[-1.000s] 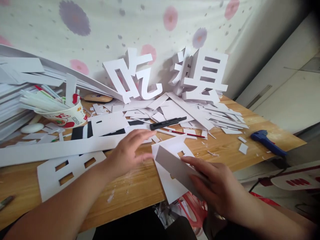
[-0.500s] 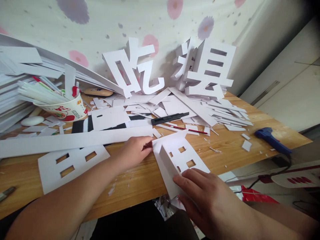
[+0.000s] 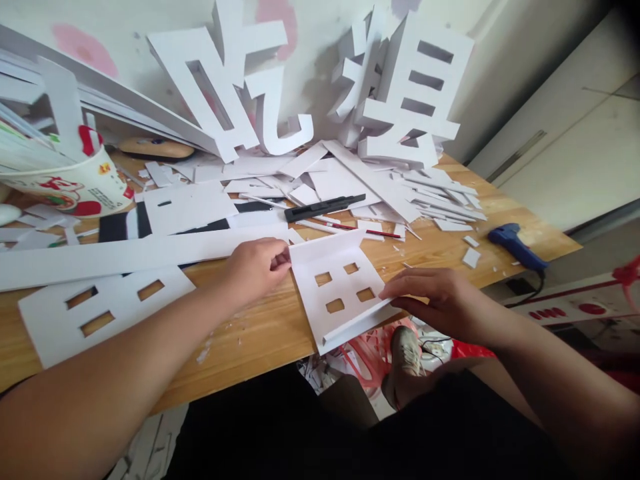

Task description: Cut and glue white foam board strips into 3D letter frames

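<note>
A white foam-board cutout (image 3: pixel 340 293) with several small rectangular holes lies at the table's front edge. A narrow white strip (image 3: pixel 357 322) stands on edge along its near side. My left hand (image 3: pixel 257 267) is closed, pinching the cutout's upper left corner. My right hand (image 3: pixel 440 303) pinches the right end of the strip, fingers curled over it. A second, similar cutout (image 3: pixel 103 310) lies flat to the left, and a long white strip (image 3: pixel 130 257) runs behind my left hand.
Large white 3D characters (image 3: pixel 320 100) lean on the wall above a heap of white offcuts (image 3: pixel 380 193). A black utility knife (image 3: pixel 323 208) and red pen (image 3: pixel 370 231) lie mid-table. A blue glue gun (image 3: pixel 513 243) is right, a paper cup (image 3: pixel 70 190) left.
The strip held upright by my right hand has been lowered onto the cutout's near edge. My left hand went from open to pinching the cutout's corner. The view has tilted down.
</note>
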`<state>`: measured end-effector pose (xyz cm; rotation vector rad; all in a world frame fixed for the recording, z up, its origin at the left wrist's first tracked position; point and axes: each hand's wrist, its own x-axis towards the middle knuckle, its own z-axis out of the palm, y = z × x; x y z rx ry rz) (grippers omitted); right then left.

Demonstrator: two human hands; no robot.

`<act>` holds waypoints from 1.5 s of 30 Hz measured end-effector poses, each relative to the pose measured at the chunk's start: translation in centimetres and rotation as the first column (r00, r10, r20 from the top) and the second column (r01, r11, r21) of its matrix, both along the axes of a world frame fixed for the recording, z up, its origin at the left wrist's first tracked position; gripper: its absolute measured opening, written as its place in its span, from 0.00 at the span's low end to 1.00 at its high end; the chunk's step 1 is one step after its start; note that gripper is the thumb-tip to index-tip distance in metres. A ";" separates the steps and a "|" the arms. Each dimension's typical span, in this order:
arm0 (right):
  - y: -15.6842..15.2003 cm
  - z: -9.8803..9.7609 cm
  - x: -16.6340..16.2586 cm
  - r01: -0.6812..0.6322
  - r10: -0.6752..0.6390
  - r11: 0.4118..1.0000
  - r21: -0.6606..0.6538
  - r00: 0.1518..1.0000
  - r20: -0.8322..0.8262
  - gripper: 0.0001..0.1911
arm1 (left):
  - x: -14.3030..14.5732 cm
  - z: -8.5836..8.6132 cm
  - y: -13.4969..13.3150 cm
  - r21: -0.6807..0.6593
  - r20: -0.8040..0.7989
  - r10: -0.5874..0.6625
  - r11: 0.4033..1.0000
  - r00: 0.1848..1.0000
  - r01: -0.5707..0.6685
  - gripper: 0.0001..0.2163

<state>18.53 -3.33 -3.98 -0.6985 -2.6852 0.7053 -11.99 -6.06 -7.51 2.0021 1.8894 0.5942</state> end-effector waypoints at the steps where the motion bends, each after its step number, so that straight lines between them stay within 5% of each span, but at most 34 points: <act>1: -0.2 0.0 -0.1 0.003 -0.003 1.000 0.015 1.000 -0.003 0.10 | 0.0 0.1 0.1 0.002 -0.007 0.008 1.000 1.000 -0.008 0.05; 8: -0.7 0.5 -0.3 -0.048 0.047 0.998 0.032 0.999 0.019 0.09 | -0.2 1.3 -1.4 0.223 0.138 0.063 0.970 0.988 -0.093 0.05; 11: -0.6 0.6 0.0 -0.053 0.053 0.998 0.014 0.998 0.034 0.08 | 0.7 1.9 -2.6 0.227 0.186 -0.261 0.949 0.947 0.217 0.07; 14: -0.6 0.5 0.3 -0.059 0.059 0.998 0.017 0.997 0.049 0.08 | 1.8 1.9 -3.2 0.120 0.149 -0.588 0.809 0.795 0.576 0.08; 18: -0.7 0.3 0.3 -0.066 0.066 0.998 0.018 0.998 0.007 0.08 | 2.2 1.4 -3.1 0.027 0.029 -0.741 0.672 0.671 0.740 0.10; 28: -0.6 0.3 0.2 -0.087 0.087 0.996 0.016 0.996 -0.025 0.08 | 1.3 -0.4 -2.0 0.085 -0.093 -0.690 0.712 0.717 0.697 0.11; 33: -0.6 0.6 0.0 -0.087 0.087 0.996 0.005 0.996 -0.022 0.08 | 1.0 0.6 -2.1 0.022 -0.042 -0.678 0.734 0.734 0.679 0.07; 37: -0.6 0.8 -0.2 -0.080 0.080 0.997 -0.001 0.997 -0.004 0.09 | 1.3 2.0 -2.9 -0.084 0.161 -0.746 0.642 0.646 0.762 0.11; 39: -0.6 0.9 -0.3 -0.076 0.076 0.997 -0.009 0.997 -0.005 0.09 | 1.7 2.2 -3.3 -0.091 0.210 -0.731 0.646 0.649 0.758 0.12; 45: 0.5 1.4 0.9 -0.051 0.056 0.992 -0.113 0.997 0.044 0.10 | 2.4 1.3 -3.8 0.009 0.065 -0.720 0.692 0.691 0.721 0.07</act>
